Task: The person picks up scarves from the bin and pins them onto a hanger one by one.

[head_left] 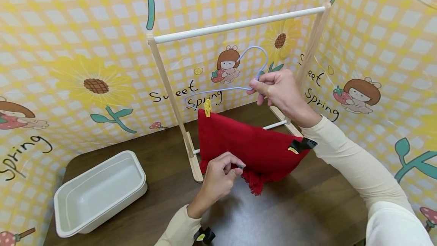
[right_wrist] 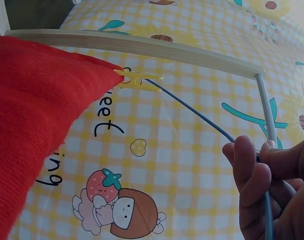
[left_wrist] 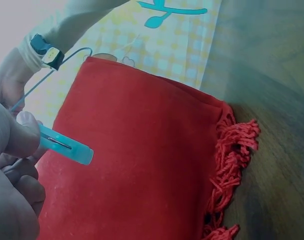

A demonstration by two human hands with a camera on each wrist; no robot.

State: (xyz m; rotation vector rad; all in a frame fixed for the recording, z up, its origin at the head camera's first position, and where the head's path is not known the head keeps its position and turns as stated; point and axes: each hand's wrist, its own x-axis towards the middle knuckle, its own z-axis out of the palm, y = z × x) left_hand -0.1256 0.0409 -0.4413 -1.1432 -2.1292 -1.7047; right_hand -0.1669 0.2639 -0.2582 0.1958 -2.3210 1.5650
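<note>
My right hand (head_left: 278,88) pinches a thin lavender-blue clothes hanger (head_left: 235,88) just below its hook. A red fringed scarf (head_left: 246,139) hangs folded from the hanger, its tassels at the lower edge. At the scarf's upper left corner, a yellow clothespin (head_left: 207,108) clips it to the hanger; the right wrist view shows that yellow clothespin (right_wrist: 137,80) from the side. Low in front of the scarf, my left hand (head_left: 218,175) pinches a pale blue-green clothespin (left_wrist: 67,146) between thumb and fingers. The hanger's right end is hidden behind the right arm.
Behind the scarf stands a wooden rack with a white top rod (head_left: 239,25) and a lower white bar (head_left: 275,125). An off-white plastic basin (head_left: 133,194) sits at the left on the brown table (head_left: 164,196). Patterned yellow checked cloth (head_left: 112,18) lines the walls.
</note>
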